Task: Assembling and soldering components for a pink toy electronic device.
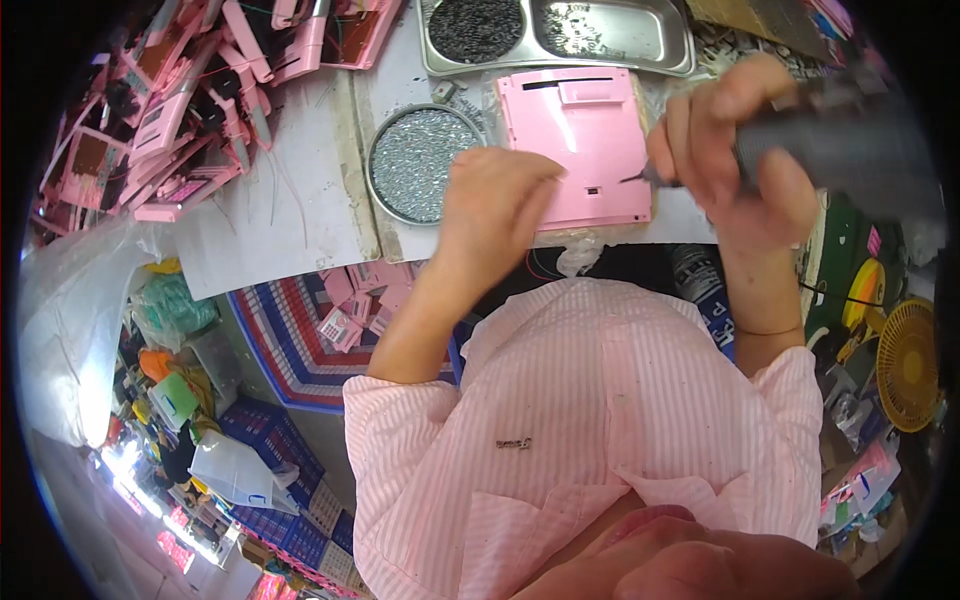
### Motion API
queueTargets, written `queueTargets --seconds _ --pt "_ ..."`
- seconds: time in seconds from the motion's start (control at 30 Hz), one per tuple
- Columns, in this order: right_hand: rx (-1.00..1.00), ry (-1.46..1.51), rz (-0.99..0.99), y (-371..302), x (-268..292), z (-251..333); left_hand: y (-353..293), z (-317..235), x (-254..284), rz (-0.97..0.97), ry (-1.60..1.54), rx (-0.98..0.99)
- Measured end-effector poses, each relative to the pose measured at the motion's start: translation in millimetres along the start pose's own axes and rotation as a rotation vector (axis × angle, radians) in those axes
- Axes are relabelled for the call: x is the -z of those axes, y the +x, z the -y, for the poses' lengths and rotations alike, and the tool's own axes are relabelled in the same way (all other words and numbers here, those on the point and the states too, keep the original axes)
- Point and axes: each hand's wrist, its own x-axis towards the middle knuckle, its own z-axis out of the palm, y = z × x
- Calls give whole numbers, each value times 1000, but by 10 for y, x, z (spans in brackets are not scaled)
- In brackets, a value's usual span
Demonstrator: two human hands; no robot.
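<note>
A pink plastic casing [575,125] with a slot and raised tab at its far end lies on the table in front of me. My right hand [735,150] grips a dark electric screwdriver [830,150], blurred by motion. Its thin bit points left, just over the near right part of the casing. My left hand [500,200] is at the casing's near left side, fingers bent and pressed together; whatever they hold is hidden. Close to its knuckles stands a round metal dish [371,170] full of small silvery screws.
A steel tray [685,62] with two compartments of small dark and silvery parts stands at the far side. Pink housings with wires [175,140] are heaped at far left. Below the table's near edge, a red, white and blue crate [290,375] holds more pink pieces [345,325].
</note>
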Motion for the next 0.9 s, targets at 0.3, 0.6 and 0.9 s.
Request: queueTargets --seconds 0.3,0.6,0.9 --pt "-10 12 -24 -106 -300 62 35 -288 -156 89 -94 -57" --pt "-71 -20 -118 -124 -358 -43 66 -166 52 30 157 -17" --pt "-74 -143 -171 -429 -160 91 -227 644 361 -59 536 174"
